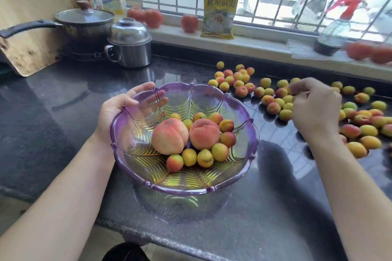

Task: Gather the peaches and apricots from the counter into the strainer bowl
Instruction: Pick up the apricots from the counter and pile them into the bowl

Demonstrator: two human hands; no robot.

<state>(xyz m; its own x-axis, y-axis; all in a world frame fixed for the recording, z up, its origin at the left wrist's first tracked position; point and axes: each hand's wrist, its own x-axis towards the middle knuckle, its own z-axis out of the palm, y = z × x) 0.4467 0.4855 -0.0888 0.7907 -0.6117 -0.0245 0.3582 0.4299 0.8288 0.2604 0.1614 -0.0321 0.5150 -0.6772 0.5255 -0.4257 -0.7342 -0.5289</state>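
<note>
Head view: left hand (118, 110) grips the bowl (244, 167) rim; right hand (314, 108), fingers curled, reaches among loose apricots (273, 108) on the tabletop (63, 101). Small, soft and likely bruisable, they suit gentle cupping.

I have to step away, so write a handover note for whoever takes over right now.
Left hand: grips the rim of the purple strainer bowl, steadying it.
Right hand: over the loose apricots on the counter, fingers pinched; whether it holds one is unclear.
Done: two peaches and about a dozen apricots are in the bowl.
Left: dozens of apricots still on the black counter, to the bowl's right.
</note>
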